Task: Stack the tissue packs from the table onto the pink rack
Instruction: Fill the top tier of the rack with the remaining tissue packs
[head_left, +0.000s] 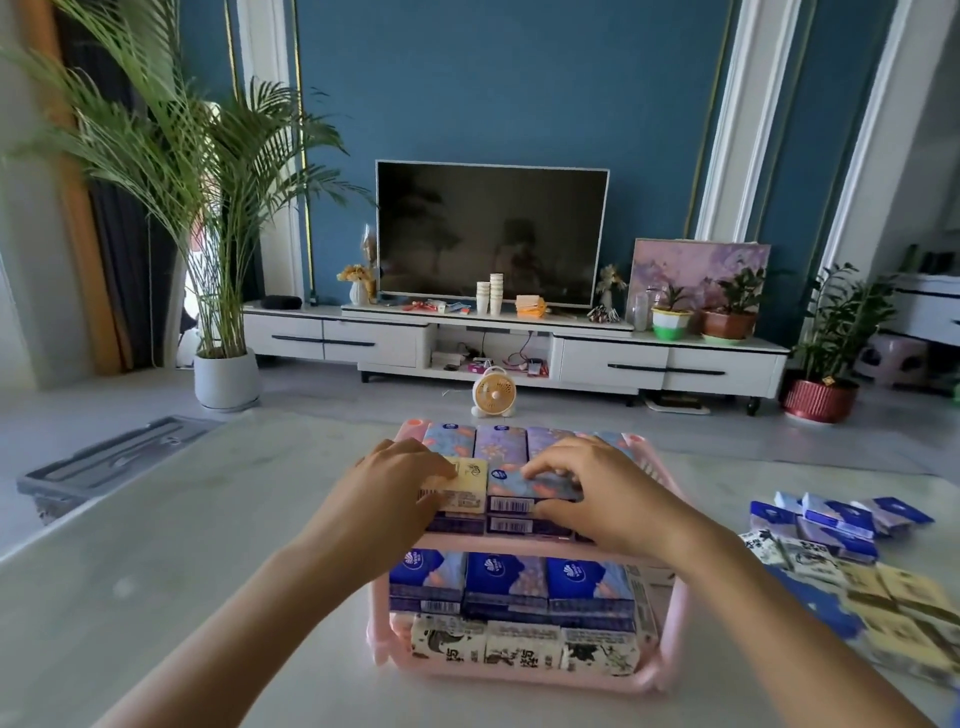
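The pink rack (670, 623) stands on the table straight in front of me, two shelves high. Its lower shelf holds blue packs over black-and-white patterned packs. The top shelf carries rows of purple and blue packs. My left hand (395, 483) grips a yellow tissue pack (467, 486) at the front left of the top layer. My right hand (597, 488) has its fingers curled over a blue floral tissue pack (524, 486) beside it. Loose tissue packs (841, 551) lie in a heap on the table to the right.
The pale table (182, 571) reaches out on both sides of the rack. Beyond its far edge a small orange fan (493, 396) stands on the floor before a white TV cabinet (519, 343). A big potted palm (223, 260) stands at the left.
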